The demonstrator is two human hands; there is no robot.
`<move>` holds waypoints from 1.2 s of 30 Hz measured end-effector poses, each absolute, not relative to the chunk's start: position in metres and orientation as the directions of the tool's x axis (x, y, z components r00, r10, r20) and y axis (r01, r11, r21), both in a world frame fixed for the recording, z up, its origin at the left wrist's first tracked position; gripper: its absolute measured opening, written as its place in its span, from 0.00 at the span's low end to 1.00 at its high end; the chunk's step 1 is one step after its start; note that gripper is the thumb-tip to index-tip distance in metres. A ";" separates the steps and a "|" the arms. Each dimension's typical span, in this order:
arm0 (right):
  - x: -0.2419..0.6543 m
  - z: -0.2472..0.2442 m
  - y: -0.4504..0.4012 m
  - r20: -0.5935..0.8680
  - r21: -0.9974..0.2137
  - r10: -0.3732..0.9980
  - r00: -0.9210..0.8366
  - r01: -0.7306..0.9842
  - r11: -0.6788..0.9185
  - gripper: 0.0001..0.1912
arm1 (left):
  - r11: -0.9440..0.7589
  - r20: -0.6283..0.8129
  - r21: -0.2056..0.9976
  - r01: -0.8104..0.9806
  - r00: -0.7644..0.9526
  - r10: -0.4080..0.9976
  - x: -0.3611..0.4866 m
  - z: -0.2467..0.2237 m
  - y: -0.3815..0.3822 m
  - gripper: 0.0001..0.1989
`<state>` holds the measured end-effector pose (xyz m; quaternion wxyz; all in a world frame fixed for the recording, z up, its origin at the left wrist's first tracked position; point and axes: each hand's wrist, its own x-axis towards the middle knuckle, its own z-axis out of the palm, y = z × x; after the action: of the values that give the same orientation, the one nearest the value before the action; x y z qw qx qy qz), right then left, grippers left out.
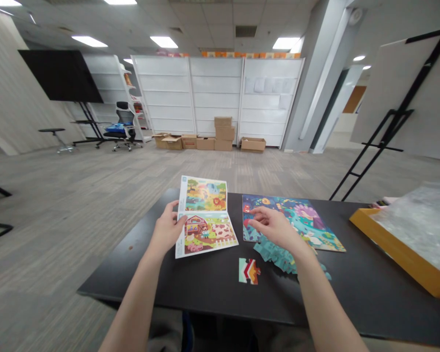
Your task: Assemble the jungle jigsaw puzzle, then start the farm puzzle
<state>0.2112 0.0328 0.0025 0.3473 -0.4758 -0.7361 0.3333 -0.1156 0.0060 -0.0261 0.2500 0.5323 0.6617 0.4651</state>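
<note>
My left hand (pixel 167 229) grips the left edge of a folded picture leaflet (pixel 207 233), thumb in front and fingers behind. A safari scene fills its upper half and a farm scene its lower half. My right hand (pixel 273 227) hovers over the near left part of a colourful puzzle board (pixel 315 220), fingers apart, and no piece shows in them. Below that hand lies a heap of teal puzzle pieces (pixel 276 256), partly hidden by my forearm. Nearer to me, joined puzzle pieces (pixel 249 271) with red, white and orange stripes lie on the black table (pixel 205 288).
At the right end of the table stands a yellow box (pixel 396 252) with clear plastic wrapping (pixel 425 220) in it. A white board on a black easel (pixel 383 132) rises behind it. Cardboard boxes (pixel 223 134) line the far shelves, left of which stands an office chair (pixel 122 124).
</note>
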 end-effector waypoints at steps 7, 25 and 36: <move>0.244 0.024 0.023 0.303 -0.707 0.926 -0.225 0.599 0.377 0.11 | 0.062 0.327 0.370 0.927 -0.193 0.925 -0.106 -0.039 0.006 0.29; 0.294 0.054 -0.009 0.342 -0.576 0.935 -0.096 0.764 0.289 0.14 | -0.212 0.149 0.282 0.936 0.176 0.973 -0.053 -0.032 0.009 0.28; 0.301 0.026 0.013 0.295 -0.637 0.955 0.023 0.750 0.179 0.14 | -0.521 -0.034 0.481 0.705 0.609 0.793 0.021 -0.002 -0.048 0.25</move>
<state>0.3012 0.0129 0.0263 0.3501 -0.6238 -0.6832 0.1468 0.0207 -0.0482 -0.0020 0.2302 0.8668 0.4319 0.0952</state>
